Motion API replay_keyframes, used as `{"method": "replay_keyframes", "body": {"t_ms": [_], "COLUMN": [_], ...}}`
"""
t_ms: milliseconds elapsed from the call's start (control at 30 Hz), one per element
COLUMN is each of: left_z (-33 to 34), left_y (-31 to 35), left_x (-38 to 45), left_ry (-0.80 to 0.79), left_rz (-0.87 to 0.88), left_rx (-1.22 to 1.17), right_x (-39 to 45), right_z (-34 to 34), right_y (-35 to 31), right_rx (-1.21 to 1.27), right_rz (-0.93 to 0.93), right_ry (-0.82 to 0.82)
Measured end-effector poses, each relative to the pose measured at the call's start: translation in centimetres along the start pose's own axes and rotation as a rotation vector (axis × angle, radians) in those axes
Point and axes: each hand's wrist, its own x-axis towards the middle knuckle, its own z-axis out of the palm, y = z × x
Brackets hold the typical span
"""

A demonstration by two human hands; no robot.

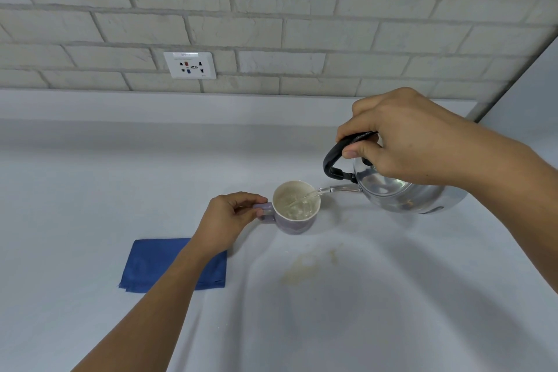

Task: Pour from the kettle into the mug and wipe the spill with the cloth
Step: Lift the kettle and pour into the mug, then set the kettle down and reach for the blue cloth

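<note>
A shiny steel kettle [401,193] is tilted to the left, its spout over the rim of a lilac mug [294,220]. A thin stream of water runs from the spout into the mug, which holds clear water. My right hand [407,142] grips the kettle's black handle from above. My left hand [232,217] pinches the mug's handle on its left side. The mug stands on the pale counter [90,190]. A folded blue cloth [160,263] lies flat at the front left, partly under my left forearm.
A yellowish stain [302,269] marks the counter just in front of the mug. A white brick wall with a power socket [190,65] runs along the back. A side wall closes the counter at the far right.
</note>
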Motion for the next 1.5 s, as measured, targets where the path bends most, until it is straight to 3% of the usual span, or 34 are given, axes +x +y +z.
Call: {"method": "replay_keyframes", "body": {"t_ms": [200,667,933,1133,1267,1500], "left_z": [0.0,0.1,-0.1,0.5,2.7,6.6], "left_y": [0.1,0.3,1.3,6.6,11.1,15.8], "left_x": [0.0,-0.2,0.2,2.7,4.5,7.3], "left_ry": [0.008,0.008,-0.017,0.015,-0.052,-0.157], "left_rz": [-0.007,-0.020,-0.027,0.150,0.276,0.344], "left_rx": [0.004,0.008,0.007,0.002,0.001,-0.023], "right_x": [-0.3,-4.6,-6.2,-6.1,-5.1,-2.9], "right_z": [0.3,3.4,4.8,5.3,5.1,4.6], "right_y": [0.7,5.0,7.1,8.3,9.3,10.8], "right_rx": [0.048,0.559,0.665,0.713,0.719,0.766], "right_rz": [0.034,0.328,0.368,0.379,0.371,0.353], "right_ry": [0.035,0.300,0.374,0.413,0.417,0.450]}}
